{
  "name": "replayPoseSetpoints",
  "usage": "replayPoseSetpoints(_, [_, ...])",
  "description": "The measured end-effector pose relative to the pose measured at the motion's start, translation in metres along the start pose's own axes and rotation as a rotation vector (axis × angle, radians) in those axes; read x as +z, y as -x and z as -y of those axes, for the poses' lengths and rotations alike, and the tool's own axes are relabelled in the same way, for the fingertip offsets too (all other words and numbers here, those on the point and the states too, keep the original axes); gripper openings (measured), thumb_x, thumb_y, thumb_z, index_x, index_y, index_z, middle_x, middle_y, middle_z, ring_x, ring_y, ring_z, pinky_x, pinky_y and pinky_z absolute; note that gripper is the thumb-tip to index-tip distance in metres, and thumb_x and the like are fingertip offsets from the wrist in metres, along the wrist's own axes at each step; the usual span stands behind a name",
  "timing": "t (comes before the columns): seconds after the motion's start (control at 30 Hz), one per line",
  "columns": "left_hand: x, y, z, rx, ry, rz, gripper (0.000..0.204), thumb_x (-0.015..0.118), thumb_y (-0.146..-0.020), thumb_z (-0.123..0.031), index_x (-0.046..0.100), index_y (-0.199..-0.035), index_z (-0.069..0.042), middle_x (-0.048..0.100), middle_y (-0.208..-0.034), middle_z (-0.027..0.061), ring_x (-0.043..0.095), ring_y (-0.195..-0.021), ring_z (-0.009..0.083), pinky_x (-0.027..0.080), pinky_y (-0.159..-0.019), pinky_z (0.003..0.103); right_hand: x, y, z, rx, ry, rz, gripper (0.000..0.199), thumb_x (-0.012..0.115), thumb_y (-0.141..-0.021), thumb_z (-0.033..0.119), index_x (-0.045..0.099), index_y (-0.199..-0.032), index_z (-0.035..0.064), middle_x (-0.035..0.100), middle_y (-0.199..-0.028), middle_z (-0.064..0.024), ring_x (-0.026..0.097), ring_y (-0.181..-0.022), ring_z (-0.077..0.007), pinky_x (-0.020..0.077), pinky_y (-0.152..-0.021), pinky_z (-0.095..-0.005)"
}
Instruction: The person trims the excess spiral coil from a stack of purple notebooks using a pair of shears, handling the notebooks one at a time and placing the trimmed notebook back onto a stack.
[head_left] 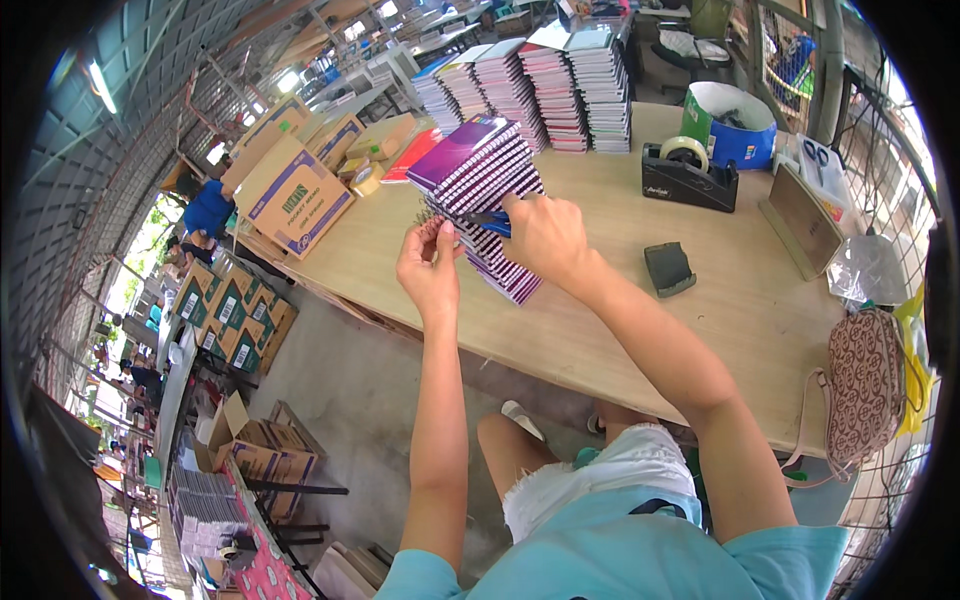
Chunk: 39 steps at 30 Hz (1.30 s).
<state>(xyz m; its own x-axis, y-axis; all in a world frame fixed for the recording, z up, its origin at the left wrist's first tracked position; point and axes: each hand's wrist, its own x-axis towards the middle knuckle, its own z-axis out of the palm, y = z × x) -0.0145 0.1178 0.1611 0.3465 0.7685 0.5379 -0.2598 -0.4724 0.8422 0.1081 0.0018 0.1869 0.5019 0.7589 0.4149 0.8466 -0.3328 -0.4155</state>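
A leaning stack of purple spiral notebooks [478,170] stands on the wooden table [720,300]. My right hand [545,235] presses against the stack's lower side, with a blue tool showing at its fingers. My left hand [428,268] pinches the wire spiral binding at the stack's near left corner. Whether the blue tool is gripped or just under the fingers is hard to tell.
Tall piles of notebooks [530,85] line the table's far edge. A black tape dispenser [688,172], a small black block [668,268], a blue-green bucket [730,122], cardboard boxes [295,190], a tape roll [367,180] and a patterned bag [862,385] sit around. Boxes lie on the floor at left.
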Motion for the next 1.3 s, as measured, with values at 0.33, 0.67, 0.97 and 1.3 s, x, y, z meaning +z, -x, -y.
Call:
replayPoseSetpoints(0.33, [-0.006, -0.002, -0.013, 0.0, 0.023, 0.069, 0.031, 0.065, -0.097, -0.012, 0.056, -0.123, 0.002, 0.068, -0.1, 0.0077, 0.065, -0.087, 0.0126, 0.058, -0.07, 0.028, -0.004, 0.012, 0.007, -0.093, 0.119, -0.397, 0.044, 0.079, -0.075, 0.039, 0.063, -0.098, 0.0048, 0.064, -0.096, -0.0142, 0.065, -0.091, -0.0341, 0.0512, -0.072, -0.0481])
replayPoseSetpoints(0.67, [-0.011, -0.006, -0.022, 0.081, -0.107, 0.105, 0.036, 0.063, -0.097, -0.009, 0.056, -0.13, 0.002, 0.067, -0.097, 0.0079, 0.064, -0.084, 0.0118, 0.059, -0.068, 0.026, -0.006, 0.013, 0.012, -0.094, 0.099, -0.332, 0.045, 0.079, -0.076, 0.039, 0.065, -0.103, 0.0063, 0.062, -0.101, -0.0155, 0.063, -0.097, -0.0345, 0.0505, -0.073, -0.0492])
replayPoseSetpoints(0.97, [-0.015, -0.008, -0.018, 0.079, -0.113, 0.093, 0.029, 0.063, -0.096, -0.007, 0.061, -0.122, 0.004, 0.067, -0.097, 0.0067, 0.065, -0.085, 0.0119, 0.06, -0.068, 0.026, -0.01, 0.014, 0.013, -0.091, 0.148, -0.417, 0.048, 0.08, -0.075, 0.039, 0.064, -0.104, 0.0049, 0.061, -0.103, -0.0155, 0.062, -0.096, -0.0338, 0.049, -0.075, -0.0497])
replayPoseSetpoints(1.3, [-0.015, -0.01, -0.016, 0.069, -0.095, 0.06, 0.027, 0.065, -0.095, -0.009, 0.063, -0.12, 0.004, 0.067, -0.096, 0.0063, 0.064, -0.084, 0.011, 0.059, -0.068, 0.025, -0.005, 0.002, 0.008, -0.02, 0.04, -0.094, 0.043, 0.08, -0.074, 0.036, 0.064, -0.099, 0.0052, 0.064, -0.095, -0.014, 0.067, -0.088, -0.0327, 0.0526, -0.074, -0.0481])
